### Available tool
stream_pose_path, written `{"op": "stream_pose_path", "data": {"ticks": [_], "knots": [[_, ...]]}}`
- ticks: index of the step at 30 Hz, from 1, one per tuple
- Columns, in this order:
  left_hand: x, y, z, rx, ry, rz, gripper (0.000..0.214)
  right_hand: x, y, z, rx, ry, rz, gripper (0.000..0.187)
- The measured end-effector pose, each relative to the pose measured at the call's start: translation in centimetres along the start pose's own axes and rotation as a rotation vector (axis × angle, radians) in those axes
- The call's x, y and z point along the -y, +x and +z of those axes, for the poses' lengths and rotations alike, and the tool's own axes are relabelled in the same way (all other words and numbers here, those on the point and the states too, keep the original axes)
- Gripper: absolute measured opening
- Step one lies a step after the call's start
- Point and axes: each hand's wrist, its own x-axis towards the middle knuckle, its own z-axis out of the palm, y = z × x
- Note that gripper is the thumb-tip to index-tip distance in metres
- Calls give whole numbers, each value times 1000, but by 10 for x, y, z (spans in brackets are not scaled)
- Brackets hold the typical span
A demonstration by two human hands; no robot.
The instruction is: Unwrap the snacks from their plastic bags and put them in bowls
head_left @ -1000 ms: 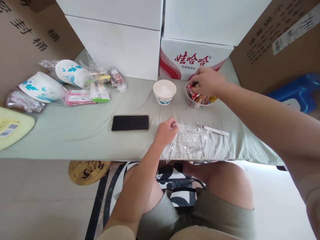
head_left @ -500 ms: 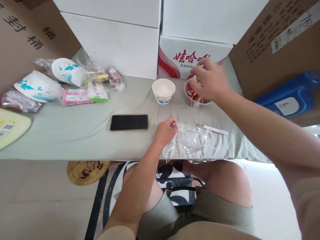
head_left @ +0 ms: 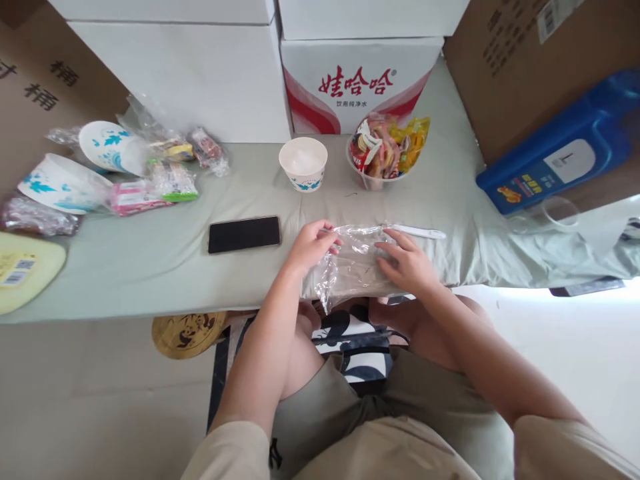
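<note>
A clear plastic bag (head_left: pixel 350 267) lies crinkled at the front edge of the cloth-covered table. My left hand (head_left: pixel 314 247) has its fingers closed on the bag's upper left edge. On the bag's right side rests my right hand (head_left: pixel 407 261), fingers spread and touching the film. Just beyond that hand is a slim white-handled tool (head_left: pixel 420 232), its left end partly hidden. A clear round tub (head_left: pixel 375 181) full of wrapped snacks (head_left: pixel 385 143) stands behind. To its left is a white paper bowl (head_left: pixel 303 167) with a blue leaf print, holding something whitish and translucent.
A black phone (head_left: pixel 244 235) lies left of my left hand. Farther left are more paper bowls (head_left: pixel 65 183) in plastic and several snack packets (head_left: pixel 173 180). White cartons (head_left: pixel 360 87) line the back. A blue bottle (head_left: pixel 560 150) leans at the right.
My right hand has left the snack tub and come down onto the plastic bag. A yellow packet now shows at the tub's right. The view has shifted; my left hand stays at the bag.
</note>
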Motion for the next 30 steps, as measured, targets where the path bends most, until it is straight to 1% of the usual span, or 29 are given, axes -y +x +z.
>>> {"op": "stream_pose_path", "data": {"ticks": [2,3,5,7,8,10,13,15,18,20,21,22,23,24,25,26,27,28,30], "knots": [[1,-1,-6,24,64,-11,12,-1,0,-2,47,-16,23,34],[1,-2,-9,59,104,1,16,-1,0,-3,70,-18,36,38],[2,-5,-16,154,191,59,23,0,-1,-6,113,-23,74,47],[3,-8,-20,202,281,118,22,1,-2,-9,148,-24,106,51],[3,-9,-21,187,316,132,19,1,-3,-11,166,-22,113,52],[3,-7,-20,82,319,122,12,-1,-5,-15,203,-12,112,53],[4,3,-15,-99,160,60,8,-5,-7,-21,234,-1,133,54],[4,13,-11,-194,53,45,6,-6,-8,-24,246,-1,161,55],[6,25,-9,-340,-8,105,14,-6,-8,-28,280,-7,189,56],[7,28,-9,-429,-30,158,20,-5,-7,-28,298,-14,203,56],[8,27,-9,-443,-48,176,21,-5,-7,-28,300,-17,208,56],[9,26,-9,-428,-69,184,19,-5,-7,-27,297,-19,211,57],[9,24,-9,-384,-85,184,18,-5,-8,-26,291,-21,210,57],[9,21,-8,-327,-88,177,22,-6,-8,-25,282,-22,205,57],[10,19,-7,-272,-75,167,31,-7,-8,-24,272,-23,193,57],[10,17,-5,-234,-50,154,37,-7,-9,-23,261,-22,179,57],[11,16,-4,-218,-21,144,39,-7,-9,-21,252,-20,163,57],[12,16,-3,-224,0,144,36,-7,-10,-20,246,-17,152,56],[13,18,-4,-284,12,175,22,-7,-11,-18,245,-13,147,56]]}}
